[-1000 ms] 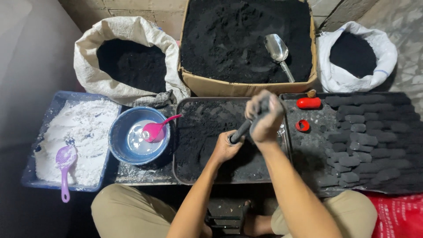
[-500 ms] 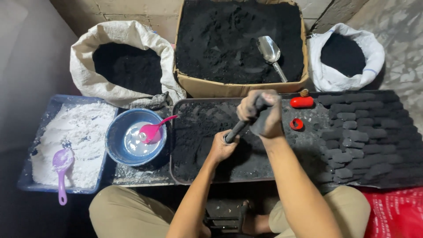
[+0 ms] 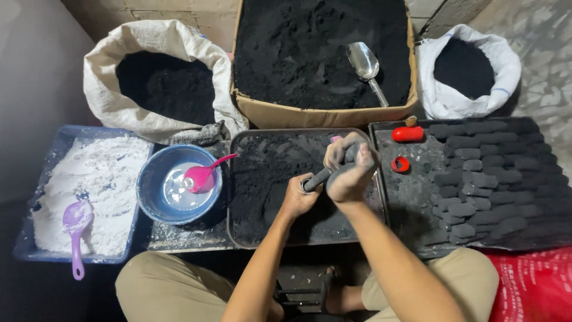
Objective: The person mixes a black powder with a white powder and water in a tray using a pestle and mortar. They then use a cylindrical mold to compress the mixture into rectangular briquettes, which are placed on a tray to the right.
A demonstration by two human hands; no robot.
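In the middle of the frame both hands close around a dark tube held over a black tray of black powder. The left hand wraps its fingers tight around the lower end of the tube, just left of centre. The right hand clamps over the upper end, its fingers blackened with dust, touching the left hand's side of the tube and hiding its top.

Left of the tray stands a blue bowl with a pink spoon lying in it. At the far left, a blue tub holds white powder, with a purple scoop resting at its lower edge. In the upper left sits a white sack of black powder. At the top centre a cardboard box is full of the same black powder, with a metal scoop lying on it. A smaller white bag sits in the upper right. To the right of the hands, a second tray carries rows of dark pressed blocks, a red cylinder and a red ring.
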